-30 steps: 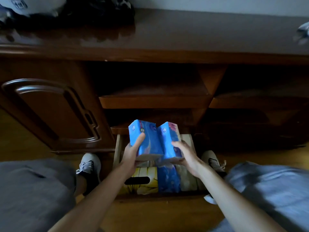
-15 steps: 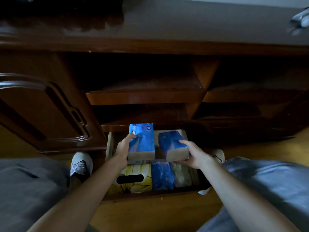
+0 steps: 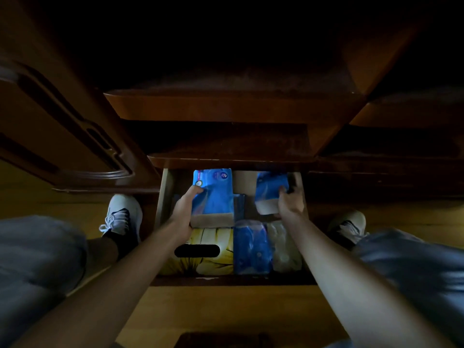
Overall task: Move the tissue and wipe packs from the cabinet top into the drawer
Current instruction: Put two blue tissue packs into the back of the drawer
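Observation:
The bottom drawer (image 3: 160, 197) of a dark wooden cabinet stands pulled out between my feet. My left hand (image 3: 184, 212) grips a blue tissue pack (image 3: 216, 194) inside the drawer's back left part. My right hand (image 3: 291, 207) holds a second blue tissue pack (image 3: 270, 190) at the back right, partly under the cabinet's edge. In front of them lie a yellow flowered tissue box (image 3: 208, 254), another blue pack (image 3: 251, 247) and a pale wipe pack (image 3: 285, 247). The cabinet top is out of view.
Open wooden shelves (image 3: 226, 106) hang above the drawer. A carved cabinet door (image 3: 57, 126) is at the left. My shoes (image 3: 123, 214) and grey-clad knees flank the drawer on a yellowish wooden floor (image 3: 226, 310).
Both hands have lowered the two blue packs from above the drawer into its back part and spread them apart. The camera has tilted down, so the cabinet top has left view.

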Action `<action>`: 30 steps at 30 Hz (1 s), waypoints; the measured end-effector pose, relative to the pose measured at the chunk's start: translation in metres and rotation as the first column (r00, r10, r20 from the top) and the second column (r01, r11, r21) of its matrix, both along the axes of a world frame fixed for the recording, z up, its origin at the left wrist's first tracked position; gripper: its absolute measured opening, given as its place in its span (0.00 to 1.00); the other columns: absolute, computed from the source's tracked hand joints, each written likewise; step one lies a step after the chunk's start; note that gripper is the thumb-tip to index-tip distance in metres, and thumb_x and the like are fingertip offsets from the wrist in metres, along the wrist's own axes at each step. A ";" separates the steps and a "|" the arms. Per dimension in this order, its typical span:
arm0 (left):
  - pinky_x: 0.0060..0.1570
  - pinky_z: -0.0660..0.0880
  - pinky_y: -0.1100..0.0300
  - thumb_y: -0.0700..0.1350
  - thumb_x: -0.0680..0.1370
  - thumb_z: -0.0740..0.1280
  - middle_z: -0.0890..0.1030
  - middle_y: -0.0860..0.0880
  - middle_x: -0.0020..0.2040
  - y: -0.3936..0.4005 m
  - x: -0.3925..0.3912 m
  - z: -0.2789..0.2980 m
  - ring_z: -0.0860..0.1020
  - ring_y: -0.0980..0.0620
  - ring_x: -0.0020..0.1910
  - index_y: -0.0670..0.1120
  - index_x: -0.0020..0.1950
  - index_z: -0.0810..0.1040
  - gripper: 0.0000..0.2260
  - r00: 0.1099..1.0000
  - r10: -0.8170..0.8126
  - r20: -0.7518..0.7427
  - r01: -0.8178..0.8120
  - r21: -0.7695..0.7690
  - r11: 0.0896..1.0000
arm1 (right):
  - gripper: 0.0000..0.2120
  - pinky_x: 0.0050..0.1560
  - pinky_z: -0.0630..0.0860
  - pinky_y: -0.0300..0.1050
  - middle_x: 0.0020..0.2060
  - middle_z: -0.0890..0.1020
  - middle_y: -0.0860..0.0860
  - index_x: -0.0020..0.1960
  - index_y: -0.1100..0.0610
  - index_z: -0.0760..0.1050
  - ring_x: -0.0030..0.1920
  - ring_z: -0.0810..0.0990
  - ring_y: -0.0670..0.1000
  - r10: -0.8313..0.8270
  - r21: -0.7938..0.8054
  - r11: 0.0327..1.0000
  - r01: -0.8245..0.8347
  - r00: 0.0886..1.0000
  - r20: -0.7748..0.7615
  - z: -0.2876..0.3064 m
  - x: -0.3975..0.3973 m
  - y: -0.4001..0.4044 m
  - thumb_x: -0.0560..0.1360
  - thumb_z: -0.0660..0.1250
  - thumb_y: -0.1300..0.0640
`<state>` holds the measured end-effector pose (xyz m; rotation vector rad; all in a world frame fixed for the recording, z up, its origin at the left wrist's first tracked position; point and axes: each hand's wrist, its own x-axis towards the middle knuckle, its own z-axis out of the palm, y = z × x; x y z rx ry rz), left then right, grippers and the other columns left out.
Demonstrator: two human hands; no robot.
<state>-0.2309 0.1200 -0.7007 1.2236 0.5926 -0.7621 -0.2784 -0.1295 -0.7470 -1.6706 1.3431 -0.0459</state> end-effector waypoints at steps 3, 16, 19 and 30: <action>0.64 0.75 0.41 0.50 0.76 0.70 0.84 0.42 0.56 0.000 0.001 -0.007 0.83 0.41 0.56 0.47 0.59 0.78 0.13 1.000 0.022 0.002 -0.022 0.035 0.999 | 0.19 0.50 0.75 0.54 0.64 0.79 0.57 0.73 0.51 0.65 0.60 0.80 0.62 0.226 -0.350 0.893 -0.283 0.955 -0.194 -0.013 0.001 0.006 0.82 0.59 0.53; 0.64 0.75 0.41 0.48 0.74 0.71 0.83 0.42 0.56 -0.003 0.002 -0.017 0.82 0.42 0.56 0.46 0.57 0.80 0.13 0.998 0.006 0.059 -0.018 0.200 0.980 | 0.26 0.66 0.68 0.65 0.80 0.50 0.58 0.75 0.42 0.62 0.79 0.50 0.64 0.534 -0.296 0.130 -0.946 0.318 -0.783 -0.032 -0.003 0.005 0.79 0.62 0.39; 0.64 0.75 0.42 0.48 0.75 0.71 0.82 0.42 0.57 -0.002 0.002 -0.017 0.81 0.43 0.57 0.46 0.58 0.79 0.13 0.997 0.019 0.073 -0.034 0.214 0.976 | 0.26 0.64 0.72 0.63 0.79 0.52 0.59 0.73 0.43 0.66 0.77 0.54 0.65 0.509 -0.276 0.151 -0.949 0.313 -0.802 -0.030 -0.009 0.012 0.77 0.64 0.39; 0.64 0.75 0.45 0.51 0.77 0.69 0.81 0.43 0.59 -0.020 -0.003 -0.023 0.81 0.45 0.57 0.45 0.66 0.75 0.19 0.995 -0.012 0.096 -0.009 0.216 0.976 | 0.19 0.60 0.73 0.56 0.62 0.76 0.54 0.63 0.47 0.76 0.62 0.74 0.59 0.662 -0.493 0.384 -0.780 0.605 -0.442 -0.007 -0.015 0.034 0.78 0.61 0.39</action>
